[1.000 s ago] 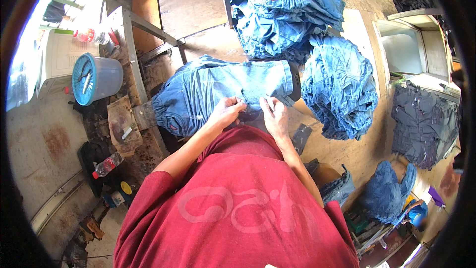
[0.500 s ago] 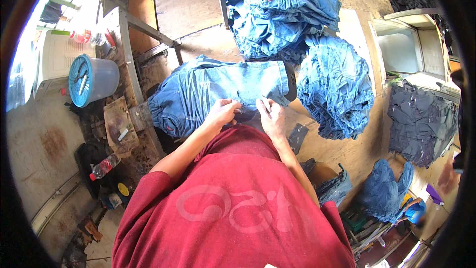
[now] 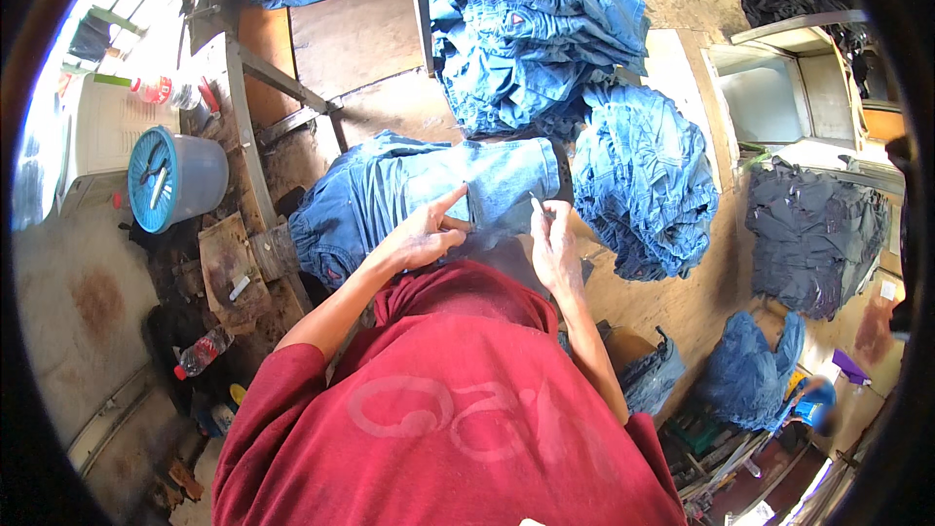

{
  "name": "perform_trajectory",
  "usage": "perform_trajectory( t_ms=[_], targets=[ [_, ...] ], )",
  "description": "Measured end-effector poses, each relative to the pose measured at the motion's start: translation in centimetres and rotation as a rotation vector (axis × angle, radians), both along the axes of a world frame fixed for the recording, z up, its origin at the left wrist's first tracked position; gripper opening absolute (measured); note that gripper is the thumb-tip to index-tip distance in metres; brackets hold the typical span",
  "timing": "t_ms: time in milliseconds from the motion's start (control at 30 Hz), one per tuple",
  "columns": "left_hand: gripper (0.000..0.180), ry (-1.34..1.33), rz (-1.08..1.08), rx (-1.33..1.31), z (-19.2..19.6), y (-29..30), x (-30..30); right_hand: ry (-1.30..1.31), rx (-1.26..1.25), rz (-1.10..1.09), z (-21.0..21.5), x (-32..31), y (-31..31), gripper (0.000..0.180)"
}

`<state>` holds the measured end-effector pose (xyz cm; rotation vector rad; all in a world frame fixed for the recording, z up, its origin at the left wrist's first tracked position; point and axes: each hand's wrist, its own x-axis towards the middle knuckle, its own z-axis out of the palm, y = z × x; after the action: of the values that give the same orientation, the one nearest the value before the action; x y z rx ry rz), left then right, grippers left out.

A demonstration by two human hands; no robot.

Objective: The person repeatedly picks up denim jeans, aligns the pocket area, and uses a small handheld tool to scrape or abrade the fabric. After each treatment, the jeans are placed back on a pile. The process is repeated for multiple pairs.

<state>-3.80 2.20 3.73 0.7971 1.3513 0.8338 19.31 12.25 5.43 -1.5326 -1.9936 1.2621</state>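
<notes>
Blue denim trousers (image 3: 414,170) lie stretched out in front of me, one leg toward the right and the gathered waist at the left. On their near edge rests my left hand (image 3: 429,236), its index finger stretched out across the denim and its thumb apart. My right hand (image 3: 556,248) is closed in a pinch around a short whitish stick (image 3: 535,203), just right of the leg's near edge. The stick's exact kind cannot be made out.
Tall piles of blue denim (image 3: 541,34) and another heap (image 3: 645,180) stand beyond and to the right. Dark folded garments (image 3: 816,234) lie farther right. At left are a lidded bucket (image 3: 200,180), a metal frame post (image 3: 248,136) and a plastic bottle (image 3: 205,351).
My left fingers have come out of a pinch and spread on the denim. My right hand has drawn back slightly from the cloth to the right, still gripping the stick.
</notes>
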Motion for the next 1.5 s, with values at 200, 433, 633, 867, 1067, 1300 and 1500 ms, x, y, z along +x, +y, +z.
perform_trajectory(
  t_ms=[200, 433, 633, 867, 1067, 1300, 1500],
  targets=[
    [0.111, -0.464, -0.088, -0.184, 0.6, 0.3, -2.2, -0.065, 0.246, 0.22, 3.5, -4.3, -1.8, 0.013],
    [0.114, -0.638, -0.108, -0.135, -1.9, -0.8, -2.5, -0.47, 0.64, 0.432, 4.2, -6.9, -5.9, 0.012],
    [0.116, -0.721, -0.148, -0.08, -2.5, -0.8, -2.7, -0.542, 0.701, 0.341, 4.2, -7.7, -6.2, 0.012],
    [0.116, -0.729, -0.154, -0.07, -3.5, -0.9, -2.6, -0.513, 0.742, 0.31, 3.5, -8.1, -6.3, 0.018],
    [0.117, -0.742, -0.124, -0.072, -4.1, -1.0, -2.4, -0.471, 0.65, 0.423, 3.1, -7.5, -6.2, 0.012],
    [0.114, -0.564, -0.115, -0.029, -4.4, -0.6, -1.8, -0.249, 0.523, 0.402, 3.5, -6.5, -5.8, 0.011],
    [0.039, 0.427, -0.088, -0.009, -2.5, -0.3, -11.0, 0.008, 0.216, -0.067, -0.2, 0.3, -0.3, 0.03]
  ],
)
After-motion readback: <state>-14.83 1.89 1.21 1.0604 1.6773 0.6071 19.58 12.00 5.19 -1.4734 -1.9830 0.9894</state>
